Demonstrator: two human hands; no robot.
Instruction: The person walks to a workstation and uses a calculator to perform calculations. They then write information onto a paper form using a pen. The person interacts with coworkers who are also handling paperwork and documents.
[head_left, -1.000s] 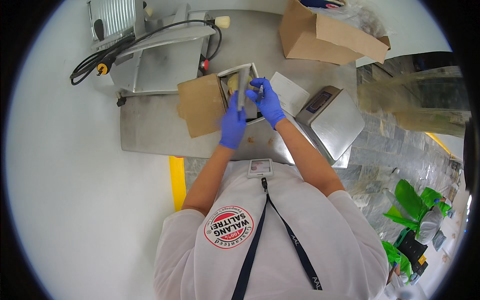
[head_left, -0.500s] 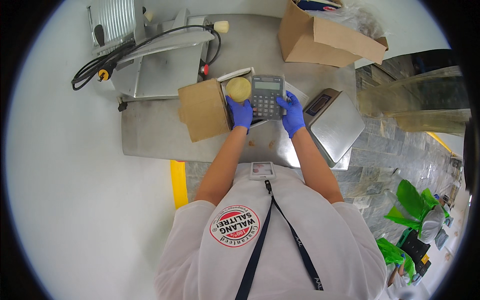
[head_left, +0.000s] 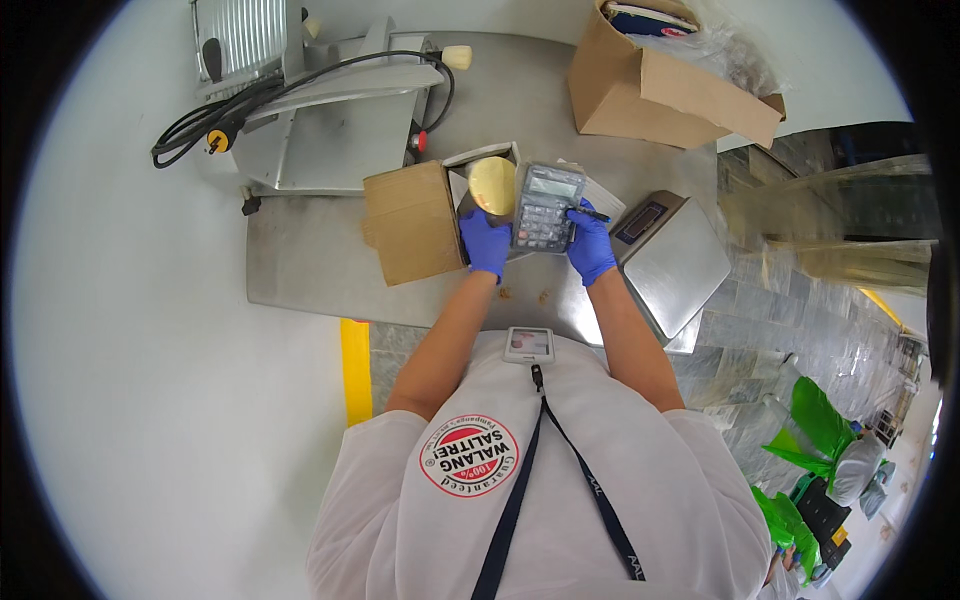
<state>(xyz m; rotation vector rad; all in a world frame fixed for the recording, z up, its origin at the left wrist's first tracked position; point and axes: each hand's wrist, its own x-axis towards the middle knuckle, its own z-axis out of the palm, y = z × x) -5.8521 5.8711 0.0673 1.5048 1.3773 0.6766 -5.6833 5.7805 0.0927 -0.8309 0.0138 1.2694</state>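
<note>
My gloved left hand [head_left: 487, 246] has its fingers closed on the lower part of a round thing with a pale yellow top [head_left: 492, 186], tilted over the open small box; its exact kind I cannot make out. In my gloved right hand [head_left: 592, 247] the right edge of a grey calculator [head_left: 547, 208] is gripped, its keys and display facing up. A dark pen [head_left: 592, 213] sticks out from the same fingers. The small cardboard box [head_left: 412, 222] lies with its brown flap folded out to the left; its inside is mostly hidden by the hands and the things over it.
A metal slicer [head_left: 330, 140] with a coiled black cord [head_left: 190, 135] stands at the far left of the steel table [head_left: 300, 250]. To the right is a weighing scale [head_left: 675, 260]. A large cardboard box [head_left: 625, 90] holding clear plastic sits at the back right. Green bags [head_left: 815, 430] lie beyond.
The round yellow-topped thing has tilted and its top now catches light. The calculator has turned slightly clockwise. A pen now shows in my right hand. The whole view has shifted a little.
</note>
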